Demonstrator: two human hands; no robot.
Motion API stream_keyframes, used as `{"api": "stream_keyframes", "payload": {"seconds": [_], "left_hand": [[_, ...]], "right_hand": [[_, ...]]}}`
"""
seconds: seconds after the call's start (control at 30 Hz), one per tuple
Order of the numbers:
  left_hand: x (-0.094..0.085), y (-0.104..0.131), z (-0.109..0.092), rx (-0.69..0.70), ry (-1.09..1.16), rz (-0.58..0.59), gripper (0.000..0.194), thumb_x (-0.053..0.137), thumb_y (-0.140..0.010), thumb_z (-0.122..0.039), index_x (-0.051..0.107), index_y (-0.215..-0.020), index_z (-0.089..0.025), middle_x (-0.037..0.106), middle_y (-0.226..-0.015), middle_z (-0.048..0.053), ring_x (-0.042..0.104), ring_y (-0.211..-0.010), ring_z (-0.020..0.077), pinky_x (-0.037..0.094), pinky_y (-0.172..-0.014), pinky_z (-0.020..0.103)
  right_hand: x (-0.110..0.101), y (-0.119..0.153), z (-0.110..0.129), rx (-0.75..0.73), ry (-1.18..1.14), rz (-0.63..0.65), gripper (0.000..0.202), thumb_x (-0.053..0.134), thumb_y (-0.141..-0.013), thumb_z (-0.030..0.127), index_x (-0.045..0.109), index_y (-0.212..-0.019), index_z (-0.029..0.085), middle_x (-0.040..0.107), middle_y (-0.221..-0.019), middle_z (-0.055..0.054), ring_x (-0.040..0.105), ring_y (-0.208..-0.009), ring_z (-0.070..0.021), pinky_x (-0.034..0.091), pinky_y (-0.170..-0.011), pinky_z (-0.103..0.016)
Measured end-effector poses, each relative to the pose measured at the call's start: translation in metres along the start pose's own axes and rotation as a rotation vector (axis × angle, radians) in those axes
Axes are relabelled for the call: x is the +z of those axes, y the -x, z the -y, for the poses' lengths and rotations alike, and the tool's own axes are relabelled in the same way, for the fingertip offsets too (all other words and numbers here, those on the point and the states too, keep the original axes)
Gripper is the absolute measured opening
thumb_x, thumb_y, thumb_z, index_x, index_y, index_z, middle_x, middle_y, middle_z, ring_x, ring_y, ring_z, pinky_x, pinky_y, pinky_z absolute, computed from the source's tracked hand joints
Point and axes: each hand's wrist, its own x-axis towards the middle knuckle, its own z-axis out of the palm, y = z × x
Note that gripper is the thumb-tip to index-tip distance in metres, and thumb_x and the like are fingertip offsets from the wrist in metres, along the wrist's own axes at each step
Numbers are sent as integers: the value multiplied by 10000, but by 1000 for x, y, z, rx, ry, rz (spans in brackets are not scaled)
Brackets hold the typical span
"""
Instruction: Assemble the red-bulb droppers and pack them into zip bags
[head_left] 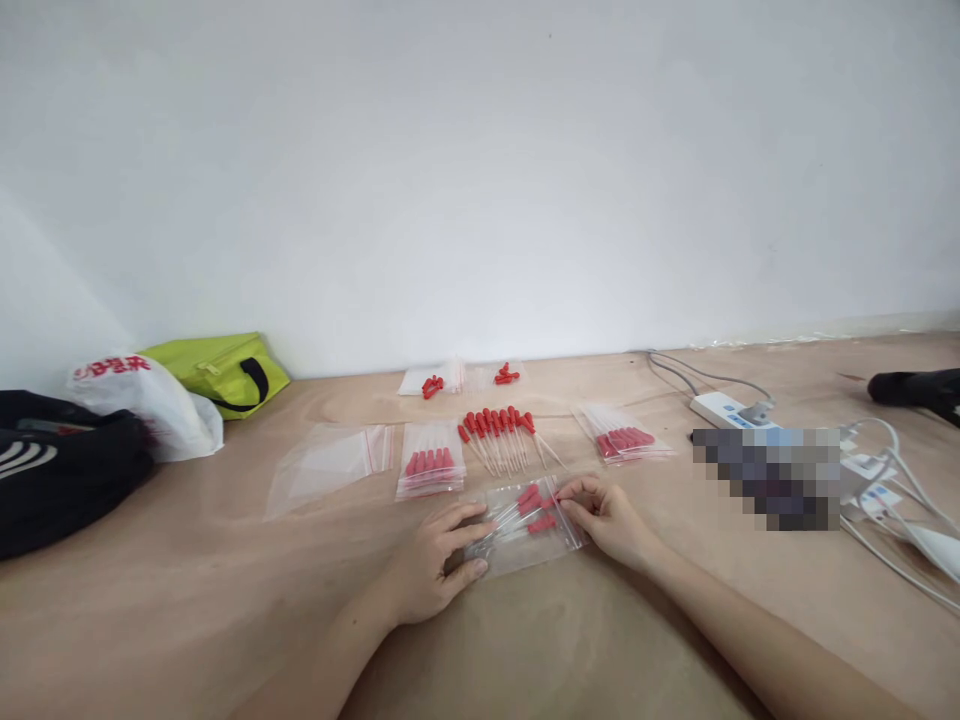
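Observation:
A clear zip bag [510,550] lies in front of me with several red-bulbed droppers [541,524] inside, their thin stems pointing left. My left hand [442,560] holds the bag's left end, fingers over it and thumb at the near edge. At the zip end on the right, my right hand [604,515] is closed in a pinch on the red bulb end of a dropper [553,500]. Just beyond the bag, several loose droppers [499,430] lie side by side, bulbs away from me. Filled bags of droppers [429,465] rest at their left, and more filled bags [626,440] at their right.
Flat zip bags [322,465] lie at left. Near the wall, small red pieces [433,386] lie on more bags [480,375]. A black bag [67,470], white plastic bag [180,415] and green bag [232,370] stand far left; power strips [724,408] with cables lie right.

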Motion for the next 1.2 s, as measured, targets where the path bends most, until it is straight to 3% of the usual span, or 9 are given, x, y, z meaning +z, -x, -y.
{"api": "stream_keyframes", "payload": {"seconds": [0.1, 0.3, 0.5, 0.87, 0.93, 1.0, 1.07, 1.13, 1.2], "left_hand": [[-1, 0, -1, -3, -3, 12, 369, 504, -810, -296, 517, -1178, -301, 457, -1290, 28, 415, -1169, 232, 347, -974, 417], [-2, -1, -1, -12, -28, 34, 370, 495, -812, -286, 516, -1181, -282, 445, -1299, 41, 407, -1177, 235, 346, -974, 422], [-1, -1, -1, -5, -34, 34, 373, 500, -807, -275, 519, -1180, -270, 449, -1293, 47, 412, -1173, 237, 349, -974, 416], [0, 1, 1, -2, -46, 29, 382, 480, -815, -249, 498, -1194, -299, 449, -1293, 33, 403, -1182, 235, 349, -972, 431], [0, 1, 1, -3, -52, 35, 387, 484, -813, -251, 495, -1196, -305, 445, -1298, 33, 398, -1186, 240, 348, -970, 441], [-1, 0, 1, -2, -56, 51, 392, 493, -810, -259, 492, -1198, -310, 434, -1307, 34, 389, -1193, 246, 339, -973, 453], [-1, 0, 2, 5, -59, 66, 388, 492, -813, -262, 493, -1196, -317, 418, -1319, 35, 379, -1200, 247, 330, -977, 458], [-1, 0, 2, 16, -63, 76, 377, 490, -817, -259, 501, -1187, -325, 408, -1326, 34, 374, -1204, 247, 326, -979, 457], [-2, 0, 2, 21, -62, 84, 371, 493, -817, -256, 509, -1180, -329, 406, -1326, 34, 372, -1204, 248, 328, -977, 456]], "right_hand": [[-2, -2, -5, 47, 17, -62, 174, 587, -676, 337, 596, -722, 170, 550, -571, 26, 440, -441, -76, 344, -415, -199], [3, 2, 3, 101, -119, -4, 172, 600, -649, 329, 571, -679, 162, 554, -566, 30, 441, -406, -63, 345, -402, -197], [5, 3, 11, 203, -114, -16, 256, 582, -631, 365, 586, -794, 167, 511, -510, 51, 404, -367, -62, 256, -300, -164], [-14, 4, 23, 288, 29, 354, 317, 586, -649, 460, 551, -584, 152, 437, -420, 59, 341, -347, -39, 225, -318, -159], [-17, -1, 21, 293, 67, 371, 314, 565, -669, 463, 543, -589, 160, 417, -400, 67, 332, -332, -46, 220, -319, -169], [-19, -11, 18, 256, 134, 280, 284, 533, -699, 437, 534, -603, 169, 424, -409, 65, 353, -339, -59, 242, -336, -181], [-18, -26, 17, 148, 264, 84, 213, 522, -714, 363, 529, -619, 173, 493, -483, 39, 430, -407, -80, 311, -399, -196], [-15, -44, 17, 17, 456, -125, 108, 527, -704, 263, 536, -651, 169, 576, -614, -1, 520, -549, -110, 377, -520, -214], [-10, -61, 18, -28, 626, -238, 48, 522, -693, 197, 549, -713, 163, 615, -736, -40, 559, -693, -147, 393, -619, -234]]}}
